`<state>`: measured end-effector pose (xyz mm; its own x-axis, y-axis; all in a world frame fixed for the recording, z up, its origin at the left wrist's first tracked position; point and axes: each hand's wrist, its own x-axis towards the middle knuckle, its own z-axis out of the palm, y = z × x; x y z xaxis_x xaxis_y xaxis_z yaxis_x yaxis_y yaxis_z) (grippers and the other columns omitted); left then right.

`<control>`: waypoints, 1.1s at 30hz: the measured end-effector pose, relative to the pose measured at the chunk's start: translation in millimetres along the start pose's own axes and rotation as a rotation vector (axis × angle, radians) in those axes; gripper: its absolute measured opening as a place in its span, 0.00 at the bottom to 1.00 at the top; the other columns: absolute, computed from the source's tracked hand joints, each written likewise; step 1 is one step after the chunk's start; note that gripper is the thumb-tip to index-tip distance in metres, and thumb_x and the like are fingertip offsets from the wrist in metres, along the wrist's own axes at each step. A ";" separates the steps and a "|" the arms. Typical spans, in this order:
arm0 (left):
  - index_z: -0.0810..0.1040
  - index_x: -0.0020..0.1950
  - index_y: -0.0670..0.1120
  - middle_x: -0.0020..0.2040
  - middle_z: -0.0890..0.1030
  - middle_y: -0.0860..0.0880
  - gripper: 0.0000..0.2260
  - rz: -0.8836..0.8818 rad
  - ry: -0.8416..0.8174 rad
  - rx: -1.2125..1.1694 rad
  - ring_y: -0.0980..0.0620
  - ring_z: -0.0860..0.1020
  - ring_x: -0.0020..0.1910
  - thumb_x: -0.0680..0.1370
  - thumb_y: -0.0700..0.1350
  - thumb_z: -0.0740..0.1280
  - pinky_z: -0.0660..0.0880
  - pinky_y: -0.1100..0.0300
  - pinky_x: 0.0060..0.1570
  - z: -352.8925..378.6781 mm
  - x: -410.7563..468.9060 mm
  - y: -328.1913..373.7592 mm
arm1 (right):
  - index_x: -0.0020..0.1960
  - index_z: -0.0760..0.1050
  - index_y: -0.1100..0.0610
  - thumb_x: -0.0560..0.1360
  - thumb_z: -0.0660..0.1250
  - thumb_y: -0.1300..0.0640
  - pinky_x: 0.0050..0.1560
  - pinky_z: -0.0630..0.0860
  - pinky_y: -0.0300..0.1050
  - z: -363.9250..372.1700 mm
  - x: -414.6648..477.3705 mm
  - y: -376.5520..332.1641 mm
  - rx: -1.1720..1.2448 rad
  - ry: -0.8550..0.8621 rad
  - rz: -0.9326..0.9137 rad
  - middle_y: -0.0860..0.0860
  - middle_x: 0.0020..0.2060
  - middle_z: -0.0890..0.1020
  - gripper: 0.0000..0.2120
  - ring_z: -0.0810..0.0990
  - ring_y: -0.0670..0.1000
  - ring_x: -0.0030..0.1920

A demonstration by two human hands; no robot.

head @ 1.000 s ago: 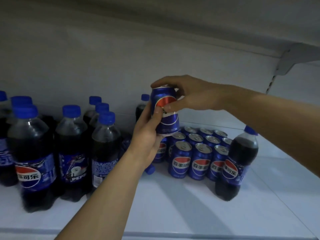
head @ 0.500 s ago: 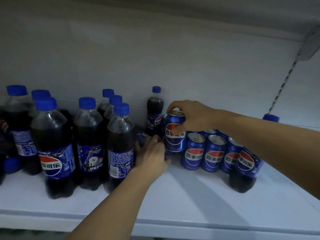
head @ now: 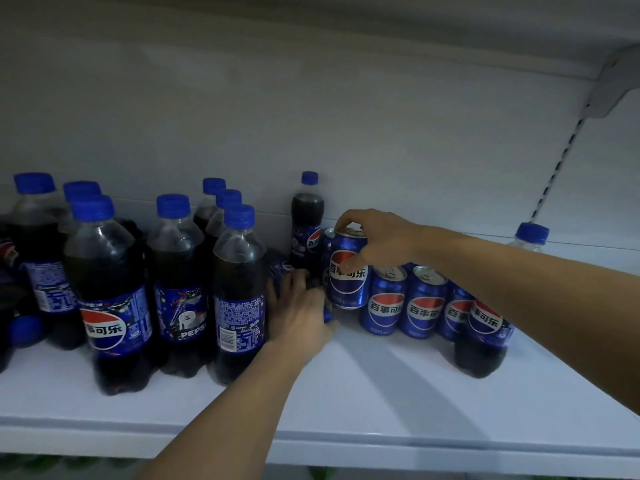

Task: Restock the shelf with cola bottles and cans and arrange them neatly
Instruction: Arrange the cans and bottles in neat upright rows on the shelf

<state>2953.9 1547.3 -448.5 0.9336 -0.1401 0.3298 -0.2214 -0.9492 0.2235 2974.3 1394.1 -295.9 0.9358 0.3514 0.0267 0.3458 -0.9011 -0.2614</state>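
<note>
**Head view**

1. The right hand point(head: 377, 240) grips one can point(head: 348, 271) from above. The fingers curl over the top rim and the thumb presses the front label. A top grip keeps the can upright and leaves its sides free, so it can go in tight against its neighbours.
2. The can is at the left end of the can row point(head: 405, 303), just beside the nearest can, with its logo facing forward like the rest. Its top sits higher than the row. Whether its base touches the shelf point(head: 363, 393) cannot be told.
3. The left hand point(head: 301, 313) lies low in the gap between the bottle group point(head: 239, 289) and the can row. It rests over a dark object with a blue cap point(head: 327, 316) (probably a bottle on its side). The likely purpose is to hold that object clear of the slot. Whether the fingers clasp it or only press on it cannot be told.
4. A single bottle point(head: 307, 216) stands at the back panel, behind the gap. Another bottle point(head: 485, 327) stands in front of the right end of the can row, partly behind the right forearm. Both sit outside the bottle group, so sorting appears unfinished.
5. Judgement: the step in hand is seating the can. The risk is that the can knocks the nearest can in the row.
</note>
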 end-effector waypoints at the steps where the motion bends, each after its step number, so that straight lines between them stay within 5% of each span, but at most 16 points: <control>1: 0.77 0.57 0.54 0.70 0.65 0.49 0.16 0.006 0.028 0.012 0.45 0.61 0.72 0.72 0.57 0.70 0.50 0.38 0.76 1.0 -1.3 0.3 | 0.71 0.67 0.47 0.72 0.77 0.49 0.52 0.70 0.45 -0.4 1.0 -0.2 0.015 -0.008 0.009 0.51 0.70 0.71 0.32 0.72 0.51 0.57; 7: 0.68 0.68 0.50 0.66 0.70 0.47 0.29 0.005 0.108 0.053 0.42 0.67 0.69 0.70 0.53 0.71 0.56 0.34 0.72 4.0 -3.0 4.2 | 0.71 0.67 0.48 0.71 0.78 0.50 0.53 0.70 0.45 5.2 -1.5 1.4 0.014 -0.034 0.023 0.50 0.68 0.73 0.33 0.72 0.50 0.57; 13: 0.69 0.71 0.51 0.70 0.68 0.50 0.28 0.043 0.026 0.064 0.44 0.61 0.74 0.72 0.55 0.69 0.51 0.33 0.73 4.1 -0.5 0.2 | 0.67 0.70 0.49 0.66 0.81 0.49 0.54 0.71 0.45 32.9 -3.0 4.8 -0.159 0.008 -0.058 0.50 0.63 0.78 0.34 0.76 0.54 0.60; 18: 0.69 0.70 0.53 0.70 0.69 0.52 0.28 0.061 -0.006 -0.030 0.47 0.59 0.76 0.71 0.56 0.70 0.48 0.33 0.74 1.0 0.1 -6.4 | 0.65 0.71 0.45 0.63 0.82 0.52 0.51 0.72 0.48 43.3 -3.6 6.9 -0.249 0.020 -0.114 0.46 0.53 0.69 0.35 0.72 0.52 0.55; 23: 0.70 0.61 0.60 0.60 0.77 0.58 0.32 -0.034 0.039 -0.369 0.53 0.72 0.67 0.61 0.67 0.73 0.52 0.35 0.73 -7.0 3.7 1.3 | 0.68 0.68 0.42 0.63 0.82 0.49 0.53 0.73 0.51 47.6 -9.4 9.4 -0.256 0.071 -0.102 0.46 0.55 0.68 0.38 0.73 0.56 0.61; 26: 0.70 0.61 0.59 0.58 0.81 0.58 0.28 -0.100 0.002 -0.483 0.50 0.76 0.64 0.65 0.62 0.77 0.56 0.43 0.72 -14.0 7.3 10.7 | 0.72 0.64 0.40 0.65 0.81 0.45 0.60 0.74 0.55 47.4 -29.4 7.9 -0.129 0.207 -0.095 0.49 0.62 0.71 0.41 0.71 0.55 0.63; 29: 0.70 0.61 0.55 0.59 0.82 0.52 0.26 -0.130 -0.010 -0.401 0.44 0.77 0.64 0.68 0.61 0.75 0.66 0.44 0.68 -15.4 10.5 17.8 | 0.72 0.67 0.45 0.68 0.79 0.48 0.59 0.74 0.48 51.7 -68.4 9.6 0.032 0.444 -0.160 0.50 0.62 0.73 0.36 0.73 0.52 0.61; 33: 0.71 0.60 0.55 0.58 0.83 0.52 0.28 -0.156 0.009 -0.445 0.44 0.79 0.61 0.66 0.61 0.77 0.71 0.45 0.63 -9.4 12.1 20.1 | 0.70 0.70 0.46 0.73 0.75 0.51 0.56 0.76 0.47 74.4 -114.1 28.6 0.131 0.538 -0.131 0.47 0.62 0.73 0.28 0.77 0.49 0.58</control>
<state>2958.0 1529.2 -431.5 0.9633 -0.0012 0.2684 -0.1798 -0.7452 0.6421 2872.4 1347.2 -378.3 0.8005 0.2478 0.5457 0.4818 -0.8076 -0.3400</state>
